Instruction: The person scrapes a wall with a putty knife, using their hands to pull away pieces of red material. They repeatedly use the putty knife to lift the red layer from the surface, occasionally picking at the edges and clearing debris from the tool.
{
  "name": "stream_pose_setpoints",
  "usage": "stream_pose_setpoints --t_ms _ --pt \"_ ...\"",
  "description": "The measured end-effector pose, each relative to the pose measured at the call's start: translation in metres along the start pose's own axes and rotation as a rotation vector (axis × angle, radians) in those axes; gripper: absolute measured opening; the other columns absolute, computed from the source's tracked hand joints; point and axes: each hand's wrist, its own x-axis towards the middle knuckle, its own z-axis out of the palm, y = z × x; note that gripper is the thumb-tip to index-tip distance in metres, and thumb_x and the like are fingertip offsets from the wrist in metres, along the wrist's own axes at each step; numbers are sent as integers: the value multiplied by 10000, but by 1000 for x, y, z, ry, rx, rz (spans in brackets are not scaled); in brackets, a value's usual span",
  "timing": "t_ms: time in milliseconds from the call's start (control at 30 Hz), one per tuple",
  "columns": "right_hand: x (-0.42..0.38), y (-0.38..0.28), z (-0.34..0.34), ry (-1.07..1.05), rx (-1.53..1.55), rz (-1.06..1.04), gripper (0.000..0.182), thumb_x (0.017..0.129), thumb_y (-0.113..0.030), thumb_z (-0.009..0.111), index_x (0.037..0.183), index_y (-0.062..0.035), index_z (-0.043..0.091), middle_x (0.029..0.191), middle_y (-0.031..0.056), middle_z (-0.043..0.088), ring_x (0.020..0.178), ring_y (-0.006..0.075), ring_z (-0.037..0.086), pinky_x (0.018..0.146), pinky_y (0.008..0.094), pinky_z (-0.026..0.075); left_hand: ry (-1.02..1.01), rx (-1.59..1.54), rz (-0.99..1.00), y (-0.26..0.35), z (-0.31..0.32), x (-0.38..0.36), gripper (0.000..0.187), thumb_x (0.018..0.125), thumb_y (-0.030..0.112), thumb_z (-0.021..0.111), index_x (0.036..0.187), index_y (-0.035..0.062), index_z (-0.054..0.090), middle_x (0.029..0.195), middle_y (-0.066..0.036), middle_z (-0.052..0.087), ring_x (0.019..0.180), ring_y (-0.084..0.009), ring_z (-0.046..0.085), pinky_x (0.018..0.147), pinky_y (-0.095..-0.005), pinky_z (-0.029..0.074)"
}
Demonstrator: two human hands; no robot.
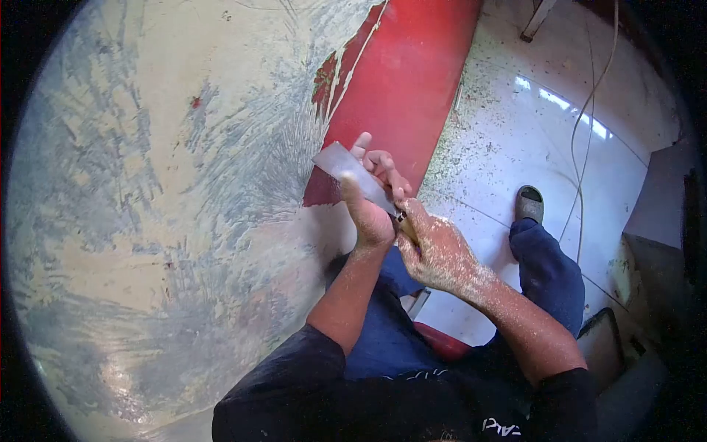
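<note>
A flat metal scraper blade [346,168] is held against the edge of a large panel, where grey-white filler [147,206] meets the bare red surface [401,81]. My left hand [372,199] presses on the blade, thumb up along its near side and fingers curled behind it. My right hand [438,250], dusted with pale powder, grips the scraper's handle end just right of the left hand. Both forearms reach up from my dark shirt.
The panel fills the left and centre, streaked with scraped filler. To the right lies a dusty white tiled floor [530,132] with a thin cable [585,140] across it. My foot in a sandal [529,202] and my blue trouser leg [549,269] rest there.
</note>
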Motion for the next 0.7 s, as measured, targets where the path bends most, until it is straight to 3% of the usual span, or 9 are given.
stream_pose_setpoints --t_ms 67,100,300,400,500,700 --pt "3 -5 5 0 36 6 388 807 -43 551 1165 -43 401 799 275 572 814 479 579 662 535 437 -29 137 23 13 -3 4 538 943 364 533 1295 4 346 778 -49 478 474 -88 432 437 -262 418" --pt "5 -3 9 15 37 -24 399 794 -30 553 1157 -45 388 794 278 568 802 480 576 653 540 426 -59 51 4 19 -3 5 500 916 184 578 1302 -1 319 733 -23 445 479 -69 412 457 -249 418" --pt "11 -7 30 27 90 11 435 779 -2 549 1169 -19 356 797 284 564 785 488 574 646 538 432 -134 10 -95 23 -23 11 370 917 159 547 1200 32 347 641 27 362 465 -50 356 480 -231 387" --pt "11 -13 38 23 92 26 446 776 5 547 1173 -7 345 796 286 563 788 490 573 644 531 443 -177 -21 -141 29 -27 11 259 962 259 462 1142 76 426 648 32 352 473 -47 358 497 -225 394" --pt "17 -18 38 19 123 2 450 771 11 539 1177 0 346 800 287 562 768 495 573 634 531 442 -125 -43 -201 39 -19 11 194 953 248 454 1070 93 444 622 39 334 465 -46 340 486 -217 353" --pt "19 -25 29 -36 132 56 466 752 21 528 1187 -21 367 793 293 558 770 501 566 631 529 441 -74 -134 -236 39 -11 13 192 936 283 474 811 149 417 603 49 326 457 -43 317 474 -211 312"
